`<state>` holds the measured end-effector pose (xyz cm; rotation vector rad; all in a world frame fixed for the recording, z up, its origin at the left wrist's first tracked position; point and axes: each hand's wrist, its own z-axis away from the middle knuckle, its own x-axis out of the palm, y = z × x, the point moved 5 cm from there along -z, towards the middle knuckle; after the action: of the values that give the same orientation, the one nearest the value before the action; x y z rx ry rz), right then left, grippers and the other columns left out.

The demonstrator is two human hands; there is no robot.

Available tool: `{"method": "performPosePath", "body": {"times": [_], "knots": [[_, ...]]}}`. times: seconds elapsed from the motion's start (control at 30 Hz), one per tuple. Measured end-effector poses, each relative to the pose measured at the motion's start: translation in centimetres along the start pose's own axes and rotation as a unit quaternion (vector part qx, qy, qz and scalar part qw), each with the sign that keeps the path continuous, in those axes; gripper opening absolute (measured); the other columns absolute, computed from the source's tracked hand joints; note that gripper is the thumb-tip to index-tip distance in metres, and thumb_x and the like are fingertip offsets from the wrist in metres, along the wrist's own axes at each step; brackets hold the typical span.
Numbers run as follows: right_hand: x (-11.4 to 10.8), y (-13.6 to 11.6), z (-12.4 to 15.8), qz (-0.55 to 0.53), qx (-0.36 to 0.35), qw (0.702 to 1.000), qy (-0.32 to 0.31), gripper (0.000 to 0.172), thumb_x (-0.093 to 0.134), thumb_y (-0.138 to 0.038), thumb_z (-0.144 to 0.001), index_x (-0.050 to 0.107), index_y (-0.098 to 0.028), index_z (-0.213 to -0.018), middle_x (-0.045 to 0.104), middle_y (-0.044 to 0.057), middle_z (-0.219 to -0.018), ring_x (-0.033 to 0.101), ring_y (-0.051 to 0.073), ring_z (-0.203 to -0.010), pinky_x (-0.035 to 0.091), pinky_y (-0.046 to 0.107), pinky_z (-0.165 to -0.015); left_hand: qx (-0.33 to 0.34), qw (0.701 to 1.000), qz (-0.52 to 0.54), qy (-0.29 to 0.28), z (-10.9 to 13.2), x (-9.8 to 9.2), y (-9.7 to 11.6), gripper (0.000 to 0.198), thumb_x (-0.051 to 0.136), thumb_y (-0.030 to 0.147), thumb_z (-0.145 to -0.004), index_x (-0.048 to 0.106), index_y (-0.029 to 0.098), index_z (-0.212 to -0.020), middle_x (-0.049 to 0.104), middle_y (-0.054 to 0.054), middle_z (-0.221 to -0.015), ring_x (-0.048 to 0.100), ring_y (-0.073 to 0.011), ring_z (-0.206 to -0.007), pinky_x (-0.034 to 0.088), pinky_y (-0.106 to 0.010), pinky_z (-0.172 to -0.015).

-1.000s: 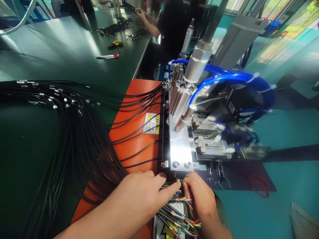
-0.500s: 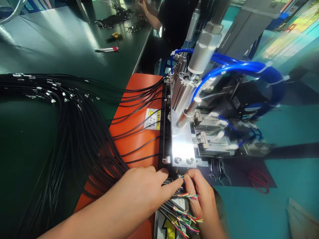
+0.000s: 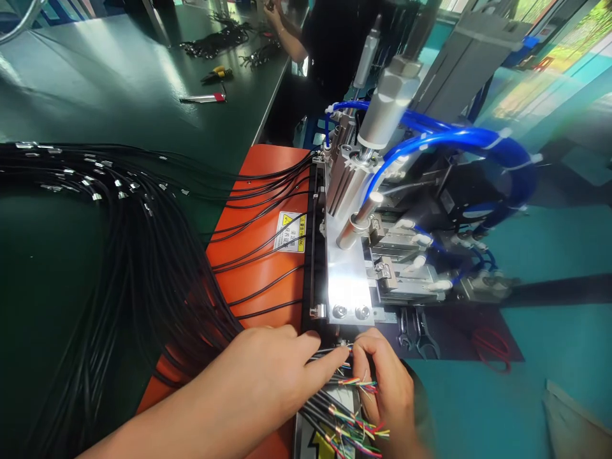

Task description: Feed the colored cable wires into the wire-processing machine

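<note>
At the near end of the machine, my left hand (image 3: 280, 370) reaches across the black cables with its fingers closed on one cable; its fingertip points at the cable's stripped end. Facing it, my right hand (image 3: 385, 376) is pinched at the thin coloured wires of that end. The exact grip is partly hidden by the fingers. Below the hands lie several black cables (image 3: 318, 408) with fanned-out coloured wires (image 3: 354, 424). A large bundle of black cables (image 3: 176, 280) runs from the left, several of them into the machine's long edge.
The metal machine (image 3: 349, 274) with blue air hoses (image 3: 459, 137) stands just beyond my hands. Its orange plate (image 3: 258, 255) bears a warning label (image 3: 290, 231). Wrenches (image 3: 425, 338) and red-handled scissors (image 3: 492, 347) lie right. A person (image 3: 329, 51) works beyond the green table (image 3: 119, 64).
The view has shifted slightly, so the machine appears a little lower and further left. Both hands stay together at the same cable end, with only slight finger movement.
</note>
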<state>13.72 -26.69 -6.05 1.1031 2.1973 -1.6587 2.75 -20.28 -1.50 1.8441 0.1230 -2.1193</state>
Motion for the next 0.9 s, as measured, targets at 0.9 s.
{"method": "performPosePath", "body": {"times": [0.9], "knots": [[0.3, 0.6, 0.0, -0.047, 0.045, 0.998, -0.01, 0.018, 0.035, -0.011, -0.088, 0.038, -0.021, -0.074, 0.039, -0.004, -0.067, 0.039, 0.009, -0.057, 0.03, 0.021, -0.053, 0.0, 0.998, 0.063, 0.023, 0.0, 0.1, -0.5, 0.039, 0.04, 0.005, -0.087, 0.045, 0.024, -0.121, 0.059, 0.001, -0.076, 0.055, -0.0123, -0.061, 0.044, -0.019, -0.055]]}}
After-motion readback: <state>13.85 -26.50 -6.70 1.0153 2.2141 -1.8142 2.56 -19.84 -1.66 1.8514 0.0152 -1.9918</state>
